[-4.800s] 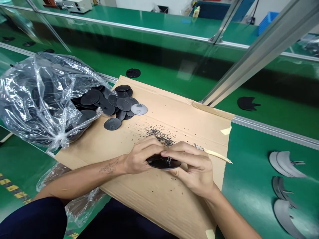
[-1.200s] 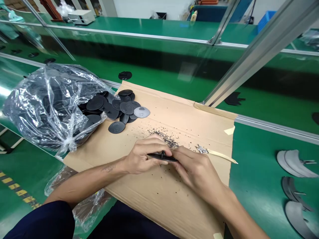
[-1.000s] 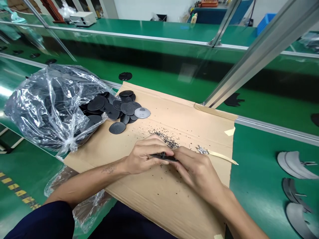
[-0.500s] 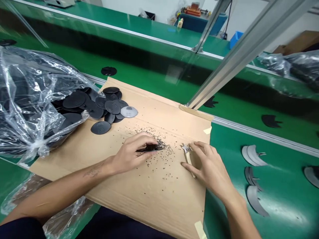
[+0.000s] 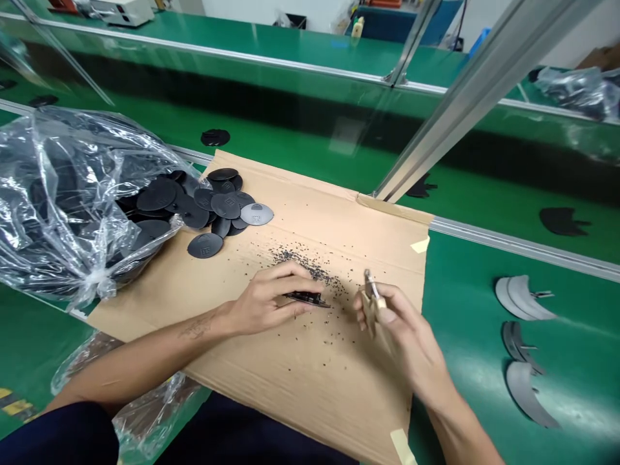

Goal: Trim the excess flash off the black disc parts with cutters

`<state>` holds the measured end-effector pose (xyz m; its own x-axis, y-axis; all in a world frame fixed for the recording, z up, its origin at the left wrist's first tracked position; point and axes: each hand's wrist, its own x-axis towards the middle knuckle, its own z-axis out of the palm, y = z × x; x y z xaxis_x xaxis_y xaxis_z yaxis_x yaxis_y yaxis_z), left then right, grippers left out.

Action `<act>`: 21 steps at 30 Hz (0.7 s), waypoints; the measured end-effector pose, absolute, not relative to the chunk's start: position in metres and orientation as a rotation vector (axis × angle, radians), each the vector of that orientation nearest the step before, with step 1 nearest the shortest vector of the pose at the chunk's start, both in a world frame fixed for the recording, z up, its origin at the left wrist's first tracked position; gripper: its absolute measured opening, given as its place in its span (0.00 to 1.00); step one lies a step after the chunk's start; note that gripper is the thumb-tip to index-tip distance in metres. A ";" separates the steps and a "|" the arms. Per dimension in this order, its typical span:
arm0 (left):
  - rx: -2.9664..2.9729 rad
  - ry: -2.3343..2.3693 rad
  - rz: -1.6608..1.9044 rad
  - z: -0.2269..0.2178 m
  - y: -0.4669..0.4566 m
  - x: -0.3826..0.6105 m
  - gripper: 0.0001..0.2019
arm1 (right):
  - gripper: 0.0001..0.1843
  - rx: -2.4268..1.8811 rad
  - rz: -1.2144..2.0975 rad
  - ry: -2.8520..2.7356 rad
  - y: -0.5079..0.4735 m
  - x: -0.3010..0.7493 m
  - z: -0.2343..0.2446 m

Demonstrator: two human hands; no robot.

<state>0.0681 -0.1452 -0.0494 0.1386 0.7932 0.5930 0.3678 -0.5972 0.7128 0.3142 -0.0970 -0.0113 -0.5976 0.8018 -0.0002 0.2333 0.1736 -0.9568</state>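
My left hand (image 5: 264, 303) grips a black plastic disc (image 5: 307, 298) edge-on, just above a sheet of cardboard (image 5: 310, 374). My right hand (image 5: 402, 332) is closed on a small cutter (image 5: 372, 298) with tan handles and metal jaws that point up, a short way right of the disc. Black plastic crumbs (image 5: 305, 265) lie scattered on the cardboard in front of both hands.
A clear plastic bag (image 5: 62, 200) of black discs lies at the left, with several discs (image 5: 217, 206) spilled onto the cardboard. Grey curved parts (image 5: 526, 300) lie on the green bench at the right. An aluminium post (image 5: 465, 90) slants up behind the cardboard. Black parts (image 5: 562, 221) sit on the conveyor.
My right hand left the disc, reached right to the cutter lying on the cardboard and picked it up. My left hand kept the disc. The view shifted a little.
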 end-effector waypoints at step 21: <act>2.030 0.989 1.360 -0.051 -0.148 0.066 0.13 | 0.21 -0.583 0.636 -2.495 -0.101 0.309 -0.018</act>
